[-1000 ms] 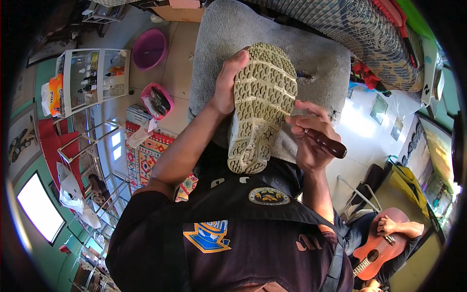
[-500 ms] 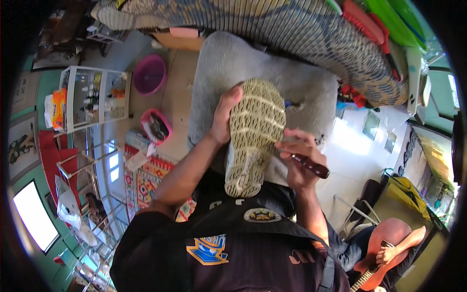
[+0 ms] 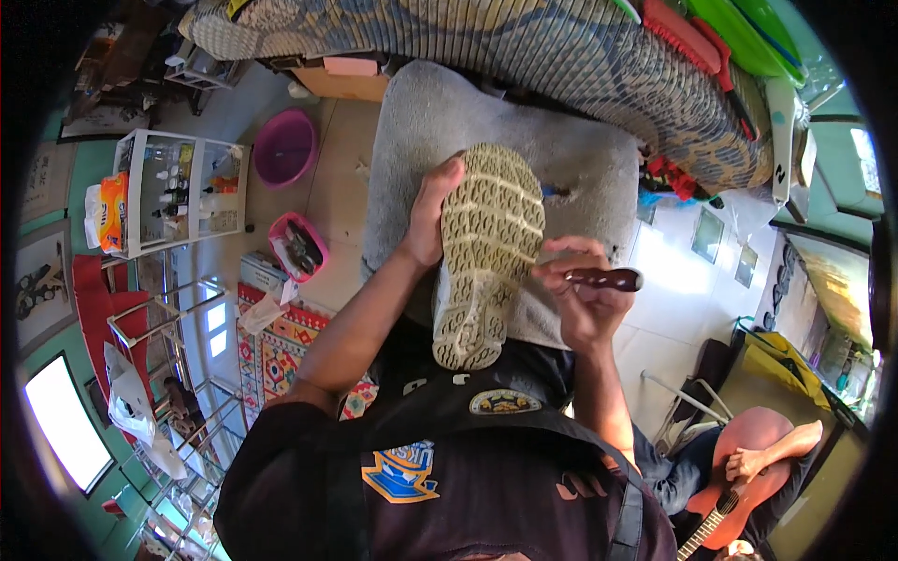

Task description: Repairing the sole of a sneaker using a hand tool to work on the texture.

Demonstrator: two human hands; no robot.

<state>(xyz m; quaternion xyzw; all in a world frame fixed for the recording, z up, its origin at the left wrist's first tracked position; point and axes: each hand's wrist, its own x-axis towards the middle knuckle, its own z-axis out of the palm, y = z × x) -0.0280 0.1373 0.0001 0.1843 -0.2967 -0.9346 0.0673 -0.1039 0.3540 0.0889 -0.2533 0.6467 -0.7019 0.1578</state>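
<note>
A shoe [image 3: 488, 245] is held sole up over a grey padded cushion [image 3: 412, 112], its patterned yellowish tread facing me and its heel end close to my apron. My left hand [image 3: 431, 213] grips the shoe's left edge, the thumb near the toe end. On the other side, my right hand [image 3: 587, 304] is closed around a tool with a glossy dark red-brown handle [image 3: 608, 280]. The fingers of that hand are at the sole's right edge. They hide the tool's working end, so its kind does not show.
A striped woven bundle [image 3: 486, 47] spans the far side, with a red brush [image 3: 678, 35] on its right end. Purple [image 3: 286, 148] and pink [image 3: 301, 247] basins stand on the left floor. At lower right another person plays a reddish guitar [image 3: 739, 486].
My right hand has turned, so the tool handle now lies nearly level instead of slanting down to the right. The shoe has shifted slightly up and left.
</note>
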